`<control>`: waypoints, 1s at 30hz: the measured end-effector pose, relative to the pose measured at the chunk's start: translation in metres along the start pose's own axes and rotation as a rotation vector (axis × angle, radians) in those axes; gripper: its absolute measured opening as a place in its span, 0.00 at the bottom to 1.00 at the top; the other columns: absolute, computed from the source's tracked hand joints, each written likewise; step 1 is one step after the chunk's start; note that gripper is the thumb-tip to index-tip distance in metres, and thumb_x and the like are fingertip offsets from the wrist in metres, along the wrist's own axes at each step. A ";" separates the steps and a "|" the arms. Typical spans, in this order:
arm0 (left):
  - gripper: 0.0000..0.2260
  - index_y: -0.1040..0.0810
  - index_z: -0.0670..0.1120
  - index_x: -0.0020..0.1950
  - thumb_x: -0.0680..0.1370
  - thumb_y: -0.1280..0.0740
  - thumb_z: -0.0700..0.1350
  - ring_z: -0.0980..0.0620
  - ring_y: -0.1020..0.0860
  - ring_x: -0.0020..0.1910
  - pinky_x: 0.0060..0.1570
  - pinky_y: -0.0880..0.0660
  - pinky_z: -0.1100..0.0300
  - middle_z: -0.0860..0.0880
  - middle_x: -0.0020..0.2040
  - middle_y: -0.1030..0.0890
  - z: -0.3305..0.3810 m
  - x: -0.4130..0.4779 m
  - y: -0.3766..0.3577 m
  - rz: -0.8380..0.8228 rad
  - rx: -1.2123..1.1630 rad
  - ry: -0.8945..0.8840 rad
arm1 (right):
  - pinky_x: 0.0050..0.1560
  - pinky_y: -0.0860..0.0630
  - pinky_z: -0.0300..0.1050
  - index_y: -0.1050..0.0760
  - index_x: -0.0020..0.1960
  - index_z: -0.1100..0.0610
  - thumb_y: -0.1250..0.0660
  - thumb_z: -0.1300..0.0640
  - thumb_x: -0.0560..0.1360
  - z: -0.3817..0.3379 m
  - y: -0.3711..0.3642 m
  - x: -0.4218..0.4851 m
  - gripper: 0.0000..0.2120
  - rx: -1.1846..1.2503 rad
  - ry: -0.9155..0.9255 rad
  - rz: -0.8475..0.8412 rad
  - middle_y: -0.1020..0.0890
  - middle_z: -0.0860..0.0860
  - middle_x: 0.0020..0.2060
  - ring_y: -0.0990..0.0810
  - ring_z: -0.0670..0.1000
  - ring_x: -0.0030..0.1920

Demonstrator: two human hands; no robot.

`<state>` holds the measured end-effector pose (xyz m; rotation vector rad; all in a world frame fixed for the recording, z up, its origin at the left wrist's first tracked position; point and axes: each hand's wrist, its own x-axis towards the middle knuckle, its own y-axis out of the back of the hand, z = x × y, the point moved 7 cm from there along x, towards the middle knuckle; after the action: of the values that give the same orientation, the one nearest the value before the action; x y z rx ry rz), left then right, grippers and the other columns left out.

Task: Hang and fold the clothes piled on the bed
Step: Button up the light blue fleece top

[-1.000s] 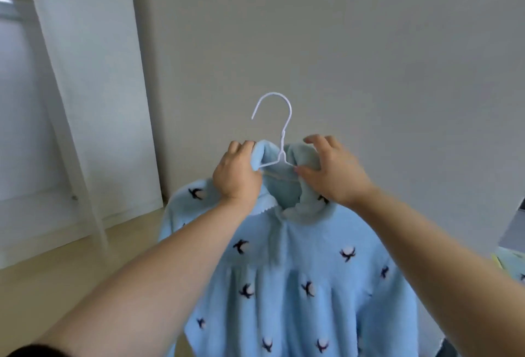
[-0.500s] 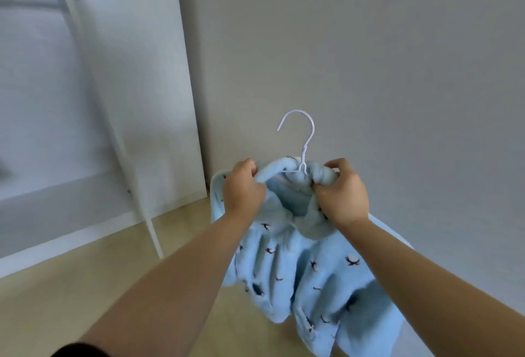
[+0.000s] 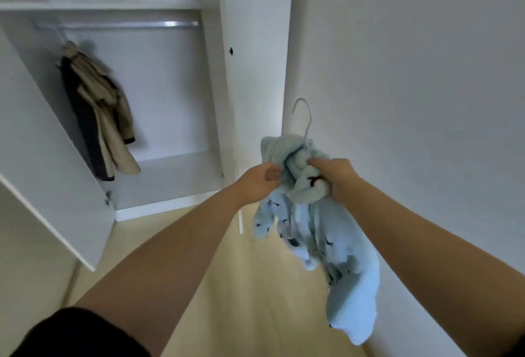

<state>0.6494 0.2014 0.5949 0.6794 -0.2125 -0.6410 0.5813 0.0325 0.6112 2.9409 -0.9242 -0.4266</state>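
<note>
A light blue fleece top (image 3: 318, 231) with small dark bird prints hangs bunched on a white wire hanger (image 3: 305, 118), whose hook sticks up above the collar. My left hand (image 3: 260, 183) grips the left side of the collar. My right hand (image 3: 335, 177) grips the right side of the collar, fingers curled into the fabric. The body and sleeves of the top dangle below my hands over the floor. The hanger's shoulders are hidden inside the cloth.
An open white wardrobe (image 3: 221, 101) stands ahead on the left, with a metal rail (image 3: 127, 25) near its top. A beige and dark coat (image 3: 99, 118) hangs at the rail's left end. An open wardrobe door (image 3: 42, 175) juts out at left. A plain wall fills the right.
The view has swung left, bringing the open wardrobe and its rail into sight. The blue top, spread flat a second ago, now hangs bunched and narrow between my hands.
</note>
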 end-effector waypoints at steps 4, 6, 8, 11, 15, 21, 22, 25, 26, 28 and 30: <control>0.08 0.20 0.44 0.45 0.79 0.38 0.42 0.51 0.20 0.41 0.42 0.25 0.61 0.47 0.41 0.18 -0.012 -0.025 0.064 0.043 -0.113 0.103 | 0.38 0.25 0.41 0.25 0.45 0.61 0.34 0.60 0.77 -0.033 -0.074 0.000 0.04 0.227 -0.095 -0.108 0.22 0.55 0.42 0.24 0.50 0.37; 0.12 0.23 0.44 0.37 0.79 0.38 0.42 0.52 0.21 0.32 0.37 0.24 0.61 0.48 0.31 0.21 -0.021 -0.038 0.090 0.038 -0.167 0.144 | 0.39 0.25 0.42 0.24 0.50 0.62 0.36 0.58 0.79 -0.045 -0.114 0.003 0.07 0.240 -0.121 -0.152 0.21 0.56 0.43 0.23 0.51 0.38; 0.14 0.24 0.44 0.34 0.79 0.36 0.46 0.54 0.22 0.29 0.35 0.24 0.61 0.49 0.28 0.22 -0.031 -0.047 0.117 0.035 -0.187 0.159 | 0.46 0.24 0.46 0.25 0.58 0.63 0.36 0.56 0.79 -0.053 -0.153 0.006 0.12 0.207 -0.127 -0.163 0.20 0.58 0.49 0.22 0.53 0.43; 0.15 0.22 0.43 0.36 0.79 0.37 0.51 0.53 0.20 0.30 0.37 0.23 0.62 0.48 0.29 0.20 -0.043 -0.054 0.156 0.026 -0.217 0.163 | 0.53 0.24 0.47 0.25 0.59 0.61 0.36 0.54 0.78 -0.063 -0.211 0.006 0.14 0.201 -0.140 -0.149 0.21 0.58 0.56 0.22 0.55 0.50; 0.18 0.21 0.45 0.37 0.78 0.38 0.56 0.53 0.20 0.33 0.41 0.22 0.59 0.50 0.31 0.19 -0.069 -0.048 0.196 -0.021 -0.176 0.221 | 0.47 0.25 0.46 0.27 0.44 0.57 0.35 0.48 0.78 -0.079 -0.281 0.007 0.12 0.300 -0.144 -0.170 0.22 0.54 0.43 0.23 0.54 0.43; 0.18 0.23 0.45 0.49 0.76 0.37 0.60 0.52 0.20 0.37 0.41 0.22 0.59 0.48 0.39 0.19 -0.116 -0.014 0.264 -0.050 0.002 0.316 | 0.43 0.21 0.55 0.29 0.44 0.60 0.44 0.58 0.82 -0.121 -0.384 0.038 0.11 0.394 -0.117 -0.344 0.21 0.58 0.37 0.21 0.56 0.34; 0.17 0.23 0.44 0.50 0.77 0.37 0.58 0.52 0.20 0.35 0.38 0.23 0.60 0.48 0.38 0.19 -0.126 -0.004 0.278 -0.048 0.037 0.335 | 0.46 0.21 0.55 0.28 0.47 0.60 0.45 0.58 0.82 -0.128 -0.405 0.045 0.10 0.392 -0.118 -0.366 0.21 0.59 0.39 0.21 0.57 0.38; 0.11 0.25 0.43 0.44 0.78 0.39 0.49 0.52 0.20 0.29 0.27 0.25 0.64 0.46 0.35 0.20 -0.157 0.032 0.329 0.030 0.104 0.373 | 0.59 0.25 0.53 0.29 0.63 0.64 0.42 0.60 0.81 -0.147 -0.462 0.079 0.13 0.320 -0.130 -0.380 0.23 0.61 0.56 0.22 0.59 0.58; 0.10 0.26 0.43 0.41 0.78 0.40 0.48 0.51 0.21 0.27 0.26 0.25 0.64 0.46 0.34 0.21 -0.169 0.045 0.348 0.072 0.137 0.381 | 0.59 0.25 0.54 0.31 0.66 0.64 0.42 0.63 0.79 -0.153 -0.480 0.093 0.16 0.305 -0.133 -0.385 0.24 0.62 0.60 0.23 0.60 0.61; 0.11 0.27 0.43 0.39 0.78 0.42 0.46 0.50 0.22 0.27 0.25 0.24 0.62 0.45 0.35 0.22 -0.195 0.071 0.384 0.129 0.186 0.389 | 0.58 0.24 0.54 0.33 0.68 0.63 0.41 0.66 0.77 -0.166 -0.516 0.121 0.19 0.274 -0.140 -0.418 0.25 0.62 0.63 0.24 0.60 0.61; 0.12 0.29 0.43 0.37 0.79 0.43 0.45 0.46 0.21 0.30 0.25 0.24 0.61 0.45 0.35 0.23 -0.222 0.096 0.416 0.147 0.246 0.404 | 0.49 0.23 0.50 0.32 0.68 0.62 0.41 0.65 0.77 -0.179 -0.553 0.147 0.19 0.231 -0.155 -0.471 0.24 0.61 0.63 0.23 0.58 0.62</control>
<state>1.0097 0.5049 0.6906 1.0047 0.0352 -0.3283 1.0531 0.3954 0.6861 3.3731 -0.2879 -0.6052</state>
